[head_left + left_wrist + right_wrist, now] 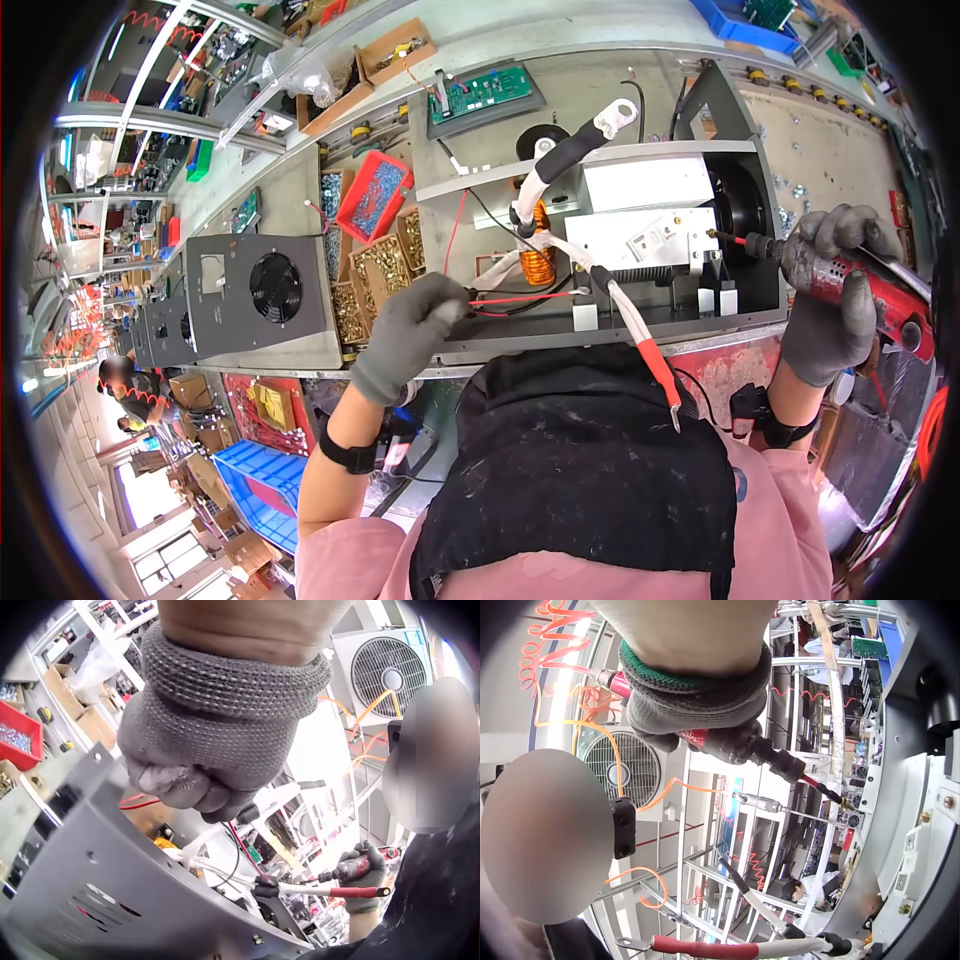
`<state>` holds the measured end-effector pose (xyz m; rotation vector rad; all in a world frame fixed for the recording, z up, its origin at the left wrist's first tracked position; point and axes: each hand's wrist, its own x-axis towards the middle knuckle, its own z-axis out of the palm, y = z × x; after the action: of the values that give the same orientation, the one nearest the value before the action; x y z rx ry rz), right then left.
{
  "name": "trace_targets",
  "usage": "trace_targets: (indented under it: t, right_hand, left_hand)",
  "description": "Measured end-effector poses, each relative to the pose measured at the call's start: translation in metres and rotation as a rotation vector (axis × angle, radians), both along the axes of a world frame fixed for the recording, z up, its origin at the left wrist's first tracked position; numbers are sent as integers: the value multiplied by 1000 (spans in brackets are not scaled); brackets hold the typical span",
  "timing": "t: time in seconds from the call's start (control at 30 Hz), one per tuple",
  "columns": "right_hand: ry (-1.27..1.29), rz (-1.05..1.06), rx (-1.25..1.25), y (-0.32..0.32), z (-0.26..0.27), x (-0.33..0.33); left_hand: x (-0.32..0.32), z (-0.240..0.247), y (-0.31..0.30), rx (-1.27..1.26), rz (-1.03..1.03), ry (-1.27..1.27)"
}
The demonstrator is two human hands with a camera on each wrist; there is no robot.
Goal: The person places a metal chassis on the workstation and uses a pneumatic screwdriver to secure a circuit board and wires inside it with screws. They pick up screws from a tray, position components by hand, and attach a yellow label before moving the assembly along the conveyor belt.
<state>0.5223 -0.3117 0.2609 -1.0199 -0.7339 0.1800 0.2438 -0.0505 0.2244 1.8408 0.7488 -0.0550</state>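
My gloved left hand [415,325] has its fingers curled around thin red wires [525,298] at the front edge of a grey metal chassis [610,340]. In the left wrist view the fist [210,742] hides most of its grip. My gloved right hand [825,335] grips a red power screwdriver [895,312] at the chassis's right end. Its bit [732,238] points left at the silver block [650,240] inside; a small brass screw [847,804] shows at the tip in the right wrist view. Thick white cables [625,310] with lugs rise from a copper coil [537,255].
Left of the chassis stand a red bin [375,197] of screws and a box of brass fasteners [380,272]. A green circuit board [482,92] lies behind. Another fan housing [255,290] sits further left. A red-sleeved cable end [660,375] hangs over the front edge.
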Motion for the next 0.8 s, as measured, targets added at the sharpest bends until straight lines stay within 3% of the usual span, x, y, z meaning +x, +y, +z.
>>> trace_targets:
  t: [0.5, 0.57, 0.67, 0.8]
  right_hand:
    - [84, 55, 23, 20, -7, -1]
    - [108, 53, 20, 19, -8, 0]
    - [62, 43, 16, 20, -10, 1]
    - [124, 47, 0, 22, -11, -1]
  left_hand:
    - [23, -17, -31, 20, 206, -89]
    - [20, -11, -32, -126, 391, -113]
    - [14, -8, -30, -142, 420, -104]
    - [16, -19, -34, 81, 216, -92]
